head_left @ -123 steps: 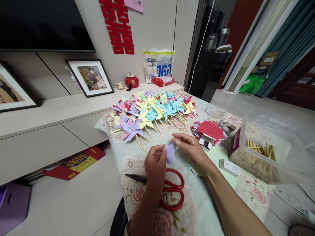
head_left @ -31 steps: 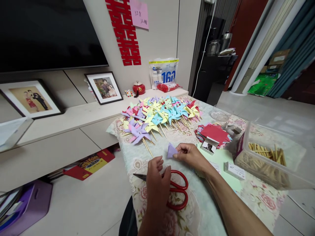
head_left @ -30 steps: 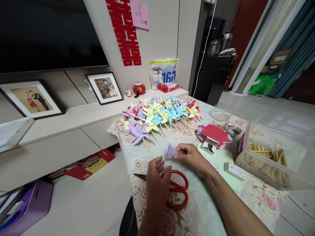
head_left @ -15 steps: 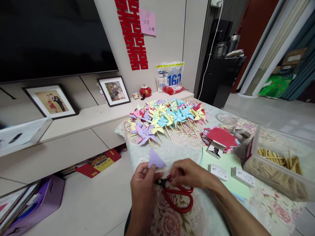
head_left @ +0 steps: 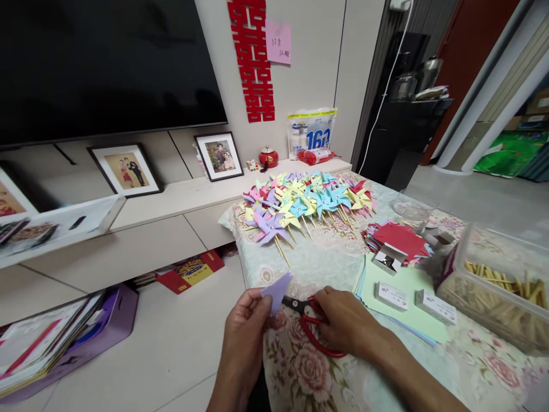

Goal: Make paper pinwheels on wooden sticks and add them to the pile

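Left hand (head_left: 249, 326) pinches a piece of purple paper (head_left: 277, 292), thumb on the near face, fingers behind. Paper looks folded, one point angled up and to the right; it is held over the near left edge of the table (head_left: 309, 263).

Right hand (head_left: 347, 320) grasps the red handles of the scissors (head_left: 297, 304), fingers curled about them; one loop shows below the knuckles. Dark blades point left and meet the paper's right edge in view. Tips hidden behind paper; cannot tell whether it sits between the blades.

Beyond the hands: a broad heap of pinwheels (head_left: 300, 203), purple, yellow, blue, pink and red, sticks mostly toward the near side. A purple one lies nearest.

Right of the right hand: pale green sheets (head_left: 407, 280) with two closed white boxes on top. Just behind, a small open box (head_left: 389, 260) with dark contents, near a stack of red paper (head_left: 398, 237). Farther right, a clear tub (head_left: 472, 309) holding short wooden sticks (head_left: 506, 280). Tablecloth is floral.
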Motion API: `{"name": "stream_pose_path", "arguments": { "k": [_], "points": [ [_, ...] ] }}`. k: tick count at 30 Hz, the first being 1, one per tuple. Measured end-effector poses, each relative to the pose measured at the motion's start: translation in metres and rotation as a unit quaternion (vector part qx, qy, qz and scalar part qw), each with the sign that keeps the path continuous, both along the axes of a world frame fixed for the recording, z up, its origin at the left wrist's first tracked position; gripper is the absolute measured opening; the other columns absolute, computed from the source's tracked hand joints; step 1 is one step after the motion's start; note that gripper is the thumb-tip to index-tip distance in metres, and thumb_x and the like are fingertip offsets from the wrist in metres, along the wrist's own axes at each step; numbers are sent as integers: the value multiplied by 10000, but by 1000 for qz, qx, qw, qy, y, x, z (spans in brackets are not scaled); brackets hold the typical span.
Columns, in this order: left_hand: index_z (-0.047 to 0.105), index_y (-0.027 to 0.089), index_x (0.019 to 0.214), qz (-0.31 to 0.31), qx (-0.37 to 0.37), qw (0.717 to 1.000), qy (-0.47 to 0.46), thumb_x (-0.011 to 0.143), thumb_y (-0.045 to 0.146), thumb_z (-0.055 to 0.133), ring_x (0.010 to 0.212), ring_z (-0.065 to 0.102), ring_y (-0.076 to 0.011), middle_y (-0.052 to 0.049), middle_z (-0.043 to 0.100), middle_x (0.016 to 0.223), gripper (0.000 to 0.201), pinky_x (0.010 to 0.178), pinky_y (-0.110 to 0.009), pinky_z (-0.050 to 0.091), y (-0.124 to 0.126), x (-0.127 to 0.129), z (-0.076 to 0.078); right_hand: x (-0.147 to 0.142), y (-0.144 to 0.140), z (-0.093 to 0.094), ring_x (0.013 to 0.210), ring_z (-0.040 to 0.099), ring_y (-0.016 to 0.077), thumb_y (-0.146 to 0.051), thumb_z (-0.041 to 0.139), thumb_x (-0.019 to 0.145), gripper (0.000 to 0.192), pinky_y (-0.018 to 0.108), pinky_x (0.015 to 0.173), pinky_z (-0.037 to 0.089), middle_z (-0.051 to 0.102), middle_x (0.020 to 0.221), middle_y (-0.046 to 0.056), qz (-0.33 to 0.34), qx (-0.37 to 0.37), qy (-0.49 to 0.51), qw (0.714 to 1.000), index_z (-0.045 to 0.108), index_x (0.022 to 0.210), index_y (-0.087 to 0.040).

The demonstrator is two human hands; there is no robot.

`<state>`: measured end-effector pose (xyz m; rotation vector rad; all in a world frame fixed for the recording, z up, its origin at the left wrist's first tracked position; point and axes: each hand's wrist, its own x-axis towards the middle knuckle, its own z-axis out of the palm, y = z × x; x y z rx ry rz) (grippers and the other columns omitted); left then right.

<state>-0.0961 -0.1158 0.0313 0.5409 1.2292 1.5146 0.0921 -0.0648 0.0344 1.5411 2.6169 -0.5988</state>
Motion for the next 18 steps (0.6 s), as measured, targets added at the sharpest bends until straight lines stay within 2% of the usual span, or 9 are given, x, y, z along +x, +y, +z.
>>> {"name": "stream_pose_path", "arguments": {
  "k": [4, 7, 9, 12, 16, 18],
  "points": [
    [697, 165, 808, -59, 12, 998, -35, 675, 336, 850, 678, 600, -123, -10, 676, 796, 265, 633, -265, 558, -10, 1, -2, 21, -19, -5, 731, 596, 218, -166, 567, 719, 106, 302, 626, 340, 674, 879, 87, -61, -2, 82, 995, 612, 813, -184],
    [729, 159, 820, -77, 20, 996, -40, 666, 328, 857, 694, 625, -126, -25, 702, 803, 262, 667, -251, 547, -17, -1, -8, 47, -40, -8, 688, 560, 191, -187, 575, 713, 78, 288, 615, 366, 644, 760, 36, -132, -35, 180, 974, 618, 777, -200],
    [755, 153, 838, -90, 12, 995, -35, 661, 337, 859, 649, 628, -116, -34, 716, 790, 275, 636, -227, 521, -20, -2, -13, 65, -56, -10, 682, 564, 189, -262, 597, 758, 137, 280, 607, 398, 646, 748, 31, -177, -94, 280, 939, 667, 857, -199],
    [780, 159, 858, -112, -5, 993, -47, 651, 340, 865, 590, 609, -99, -31, 723, 749, 289, 582, -206, 490, -24, 0, -20, 88, -81, -14, 777, 613, 205, -428, 637, 827, 332, 274, 668, 468, 686, 851, 49, -229, -181, 417, 861, 684, 1063, -200],
    [795, 175, 855, -126, -12, 988, -89, 612, 341, 892, 577, 604, -98, -16, 716, 693, 310, 566, -205, 498, -26, 6, -26, 104, -118, -24, 662, 595, 181, -529, 804, 678, 447, 251, 585, 476, 670, 771, 42, -235, -283, 475, 800, 716, 968, -201],
    [795, 175, 851, -129, -11, 986, -102, 601, 337, 902, 586, 612, -97, -16, 723, 700, 317, 569, -200, 503, -26, 8, -28, 105, -136, -29, 761, 641, 229, -603, 776, 683, 527, 302, 666, 522, 699, 867, 87, -253, -321, 510, 757, 720, 1021, -202]
  ]
}}
